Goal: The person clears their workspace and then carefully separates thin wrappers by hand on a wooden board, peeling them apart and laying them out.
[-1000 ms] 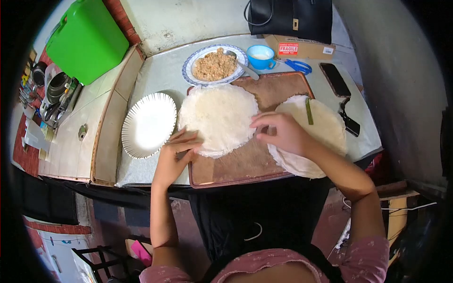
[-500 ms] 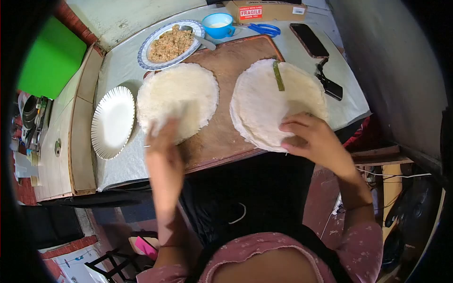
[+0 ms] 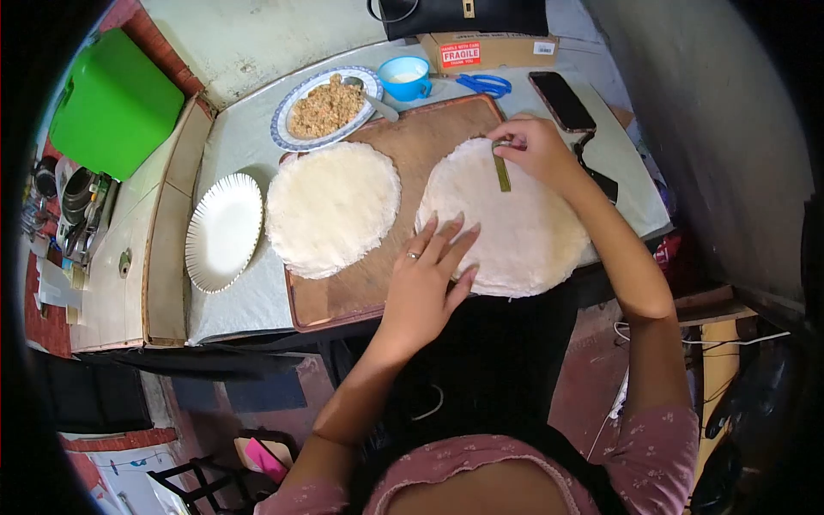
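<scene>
Fingers spread, my left hand [image 3: 429, 279] lies on the near left edge of a stack of thin, round white wrappers [image 3: 515, 232]. My right hand [image 3: 536, 150] is closed in a pinch at the far edge of the stack, on the upper end of a flat green strip [image 3: 504, 178]. The strip's lower part rests on the top wrapper. Whether the fingertips also catch the wrapper's edge is hidden. Left of the stack, another pale round wrapper pile [image 3: 335, 206] sits on the brown wooden board [image 3: 412, 154].
An oval plate [image 3: 281, 129] holds a crumbly filling and a spoon [image 3: 382, 108]. Close by are a blue cup [image 3: 405, 88], blue-handled scissors [image 3: 487, 84] and a cardboard box [image 3: 506, 53]. A white fluted dish [image 3: 225, 232] stands left, a phone [image 3: 562, 101] right.
My left hand has moved from the left pile to the right stack. My right hand has gone from the near edge to the green strip at the far edge. The view has shifted slightly.
</scene>
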A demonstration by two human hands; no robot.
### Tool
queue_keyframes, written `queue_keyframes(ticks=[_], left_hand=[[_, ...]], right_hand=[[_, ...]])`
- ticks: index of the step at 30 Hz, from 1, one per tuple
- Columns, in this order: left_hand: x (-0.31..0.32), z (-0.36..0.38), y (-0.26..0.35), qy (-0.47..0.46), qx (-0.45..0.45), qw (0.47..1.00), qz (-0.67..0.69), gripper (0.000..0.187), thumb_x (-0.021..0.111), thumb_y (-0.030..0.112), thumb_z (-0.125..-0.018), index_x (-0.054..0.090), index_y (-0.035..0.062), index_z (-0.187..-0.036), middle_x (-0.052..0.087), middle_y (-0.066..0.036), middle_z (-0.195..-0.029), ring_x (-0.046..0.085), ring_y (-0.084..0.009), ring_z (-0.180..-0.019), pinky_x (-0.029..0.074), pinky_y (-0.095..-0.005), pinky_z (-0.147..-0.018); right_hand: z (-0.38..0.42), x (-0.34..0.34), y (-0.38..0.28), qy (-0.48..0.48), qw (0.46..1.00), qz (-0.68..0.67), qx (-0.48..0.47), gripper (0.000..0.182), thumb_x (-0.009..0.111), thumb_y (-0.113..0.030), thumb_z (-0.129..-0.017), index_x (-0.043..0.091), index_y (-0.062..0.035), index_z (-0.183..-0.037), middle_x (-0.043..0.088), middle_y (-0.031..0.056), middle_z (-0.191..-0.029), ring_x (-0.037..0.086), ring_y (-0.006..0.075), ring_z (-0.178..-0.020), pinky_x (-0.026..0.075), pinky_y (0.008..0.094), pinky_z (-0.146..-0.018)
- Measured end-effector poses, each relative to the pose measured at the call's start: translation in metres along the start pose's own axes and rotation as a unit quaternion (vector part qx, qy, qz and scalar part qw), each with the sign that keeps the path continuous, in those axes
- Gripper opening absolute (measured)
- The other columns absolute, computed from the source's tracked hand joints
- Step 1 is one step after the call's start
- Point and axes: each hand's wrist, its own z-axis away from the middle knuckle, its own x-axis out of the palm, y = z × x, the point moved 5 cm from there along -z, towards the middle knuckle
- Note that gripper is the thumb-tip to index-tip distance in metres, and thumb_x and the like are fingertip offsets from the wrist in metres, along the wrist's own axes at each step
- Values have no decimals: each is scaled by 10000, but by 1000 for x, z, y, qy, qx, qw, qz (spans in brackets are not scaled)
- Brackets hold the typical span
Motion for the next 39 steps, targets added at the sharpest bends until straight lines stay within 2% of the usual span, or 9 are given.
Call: queue_keyframes(ticks=[3,6,12,13,16,20,24,30,39], left_hand=[[4,2,-4,2,-3,1000,-9,513,642,250,-910,526,193,-1406,491,-104,-1447,387,-378,-1389,344,-486,-1095],[6,3,-5,-4,-5,1000,-20,516,634,267,-914,519,202,-1413,483,-90,-1456,377,-367,-1397,332,-483,-1096],[4,4,-5,3,-10,1000,-6,523,632,282,-915,511,207,-1418,485,-79,-1454,373,-343,-1402,322,-478,-1094],[5,5,-6,3,-8,1000,-7,522,630,283,-917,510,207,-1419,486,-79,-1453,374,-340,-1400,321,-478,-1094],[4,5,-6,8,-3,1000,-10,519,624,286,-921,507,206,-1420,485,-79,-1451,376,-331,-1399,318,-476,-1094],[5,6,-6,13,-1,1000,-10,518,617,287,-925,501,204,-1423,476,-78,-1457,372,-328,-1401,316,-473,-1093],[5,6,-5,9,3,1000,-23,521,608,288,-929,494,192,-1428,466,-77,-1464,367,-327,-1405,313,-469,-1098],[6,7,-4,14,9,999,-31,529,601,290,-930,485,181,-1435,462,-84,-1465,363,-338,-1404,307,-466,-1109],[7,6,-4,2,3,1000,-26,529,597,273,-931,479,190,-1440,463,-87,-1465,355,-344,-1408,296,-473,-1116]], right_hand=[[1,0,-2,31,999,1,24,106,712,-55,-824,725,4,-911,708,111,-797,667,167,-706,516,305,-678],[3,-16,-20,57,987,138,-66,107,713,-70,-825,723,3,-903,704,99,-781,655,149,-710,504,296,-664],[-34,-78,-38,92,990,100,35,78,669,-41,-815,723,-40,-872,713,85,-831,627,174,-711,489,312,-679],[-42,-72,-32,-12,999,31,-29,113,688,-38,-795,729,-48,-900,719,75,-852,622,165,-726,497,306,-687],[-32,-33,-31,-108,992,45,-41,208,733,-10,-748,730,-21,-955,724,64,-854,632,149,-719,503,289,-689],[-19,-13,-18,-110,989,99,26,142,762,-56,-740,719,-38,-874,719,87,-867,677,213,-786,528,341,-723],[-6,-10,-25,-43,983,177,18,89,733,-84,-784,711,-38,-858,699,123,-855,679,284,-809,523,381,-728],[-1,-11,-25,20,985,155,-68,63,676,-74,-835,697,-25,-869,682,148,-873,657,341,-813,514,397,-744],[5,-13,-26,48,995,74,-52,72,678,-30,-822,676,-6,-889,641,156,-792,658,316,-831,507,392,-738]])
